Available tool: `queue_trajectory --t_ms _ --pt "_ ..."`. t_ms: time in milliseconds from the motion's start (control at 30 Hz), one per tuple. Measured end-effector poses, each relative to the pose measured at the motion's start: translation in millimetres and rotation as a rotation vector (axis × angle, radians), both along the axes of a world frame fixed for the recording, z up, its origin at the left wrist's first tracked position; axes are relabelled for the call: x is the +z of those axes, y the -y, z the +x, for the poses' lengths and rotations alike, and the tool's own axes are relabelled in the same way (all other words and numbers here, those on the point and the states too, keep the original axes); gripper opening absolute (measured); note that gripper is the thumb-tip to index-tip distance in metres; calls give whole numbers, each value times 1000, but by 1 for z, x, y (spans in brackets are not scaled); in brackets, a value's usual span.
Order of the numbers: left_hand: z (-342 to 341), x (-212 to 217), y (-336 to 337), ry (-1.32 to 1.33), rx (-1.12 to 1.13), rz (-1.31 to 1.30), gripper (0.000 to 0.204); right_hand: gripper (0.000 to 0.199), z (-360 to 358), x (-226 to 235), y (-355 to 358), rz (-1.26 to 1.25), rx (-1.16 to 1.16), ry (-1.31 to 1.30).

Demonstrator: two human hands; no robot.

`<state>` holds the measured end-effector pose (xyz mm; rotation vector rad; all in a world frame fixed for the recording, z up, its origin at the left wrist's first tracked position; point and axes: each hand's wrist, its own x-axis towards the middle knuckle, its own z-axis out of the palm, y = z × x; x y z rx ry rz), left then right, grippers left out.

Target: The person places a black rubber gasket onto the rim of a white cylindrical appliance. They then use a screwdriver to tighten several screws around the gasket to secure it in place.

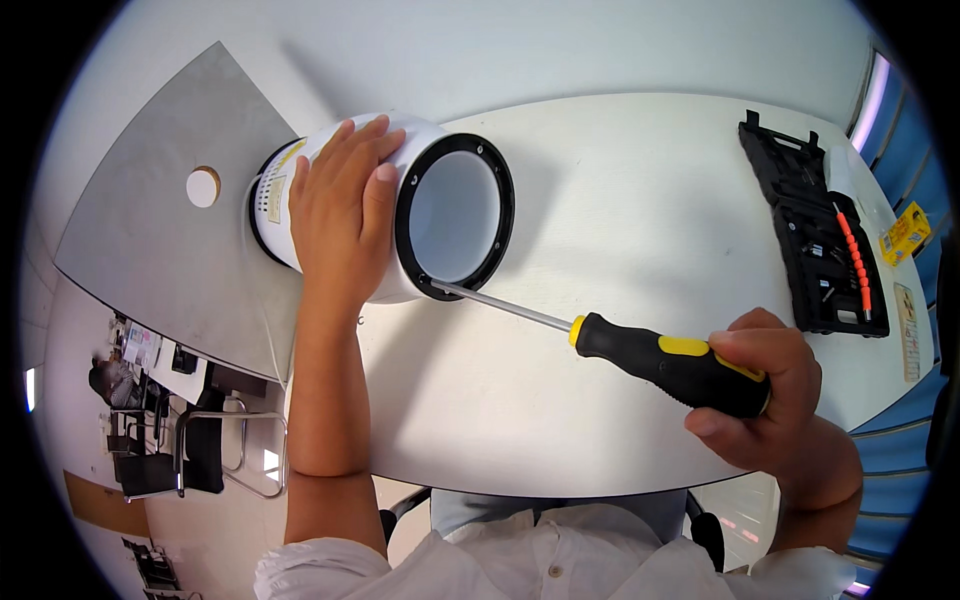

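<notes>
A white cylindrical appliance [425,135] lies on its side on the table, its black ring-shaped rim [508,215] facing right. Small holes or screws dot that rim, and the hollow inside is pale. My left hand [345,205] rests flat on top of the cylinder, fingers stretched out and thumb along its side. In my right hand [775,385] is a screwdriver [640,355] with a black and yellow handle. Its long metal shaft points left, and the tip meets the lower part of the black rim. Whether the tip sits in a screw cannot be made out.
An open black tool case [815,260] with bits and an orange flexible shaft [855,255] lies at the right of the white table [620,200]. Beside it stands a yellow box [905,233]. At left are a grey tabletop [150,220], a round white disc [203,187] and a cable [265,310].
</notes>
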<state>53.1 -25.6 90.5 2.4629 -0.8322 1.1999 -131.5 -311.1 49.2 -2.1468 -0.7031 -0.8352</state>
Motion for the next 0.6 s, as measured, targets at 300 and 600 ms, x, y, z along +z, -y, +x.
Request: queue_trajectory --t_ms 300,600 --pt "3 -3 2 -31 -14 -2 32 30 36 22 65 890 -278 142" --pt "-52 0 98 -133 -750 -325 23 33 76 -6 112 1425 -182 -252"
